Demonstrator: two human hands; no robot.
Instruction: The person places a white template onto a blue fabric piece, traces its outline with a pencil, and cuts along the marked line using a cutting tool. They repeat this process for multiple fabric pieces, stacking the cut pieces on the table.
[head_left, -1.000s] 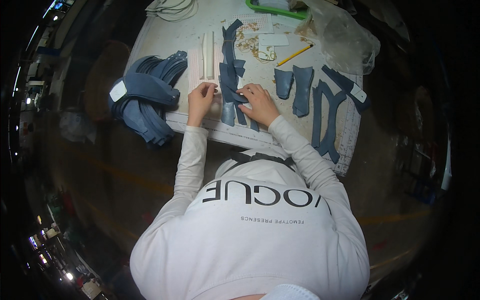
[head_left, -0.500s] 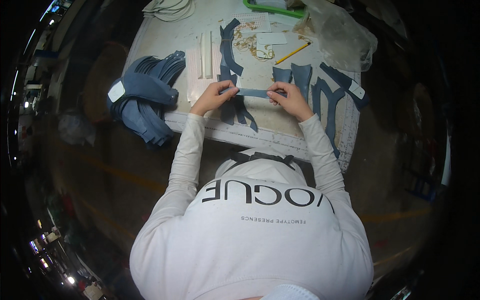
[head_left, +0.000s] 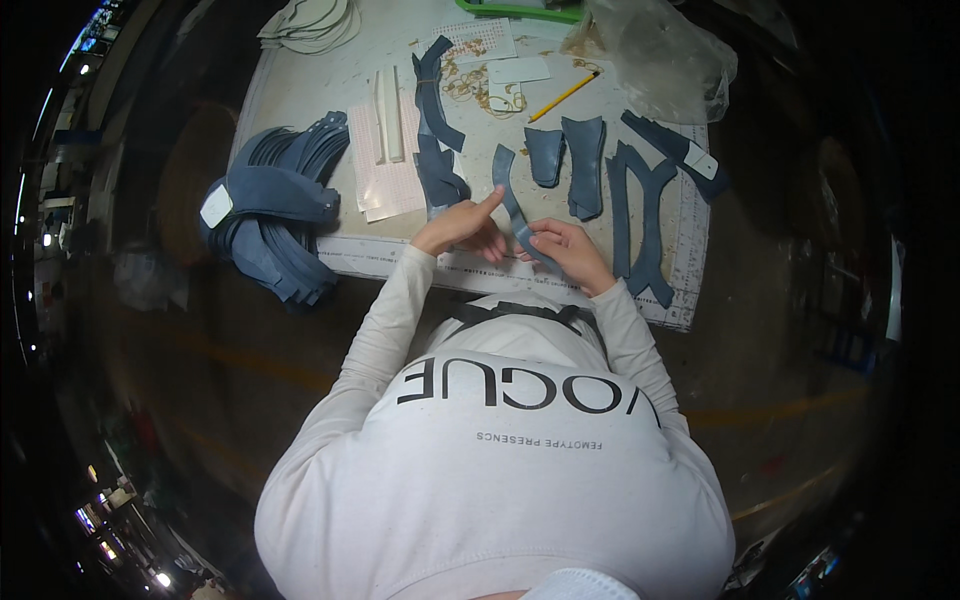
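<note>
A narrow, curved blue strip (head_left: 508, 185), which looks like leather or cloth, stands up from my right hand (head_left: 572, 252), whose fingers pinch its lower end. My left hand (head_left: 465, 228) is beside the strip with the thumb stretched up and apart from the fingers; the thumb tip is at the strip's left edge, and whether it touches I cannot tell. Just beyond my left hand lies a stack of blue cut pieces (head_left: 438, 175). To the right of the strip are a short blue piece (head_left: 544, 157) and a longer flared blue piece (head_left: 584, 165).
A large fanned pile of blue pieces (head_left: 275, 200) hangs over the table's left edge. Forked blue pieces (head_left: 645, 215) lie at the right. Farther back are a banded blue bundle (head_left: 432, 95), a yellow pencil (head_left: 563, 97), rubber bands (head_left: 478, 88) and a clear plastic bag (head_left: 660, 65).
The strip was held level between both hands; now it is upright in my right hand alone. Both hands came nearer to me, and my left hand's grip loosened.
</note>
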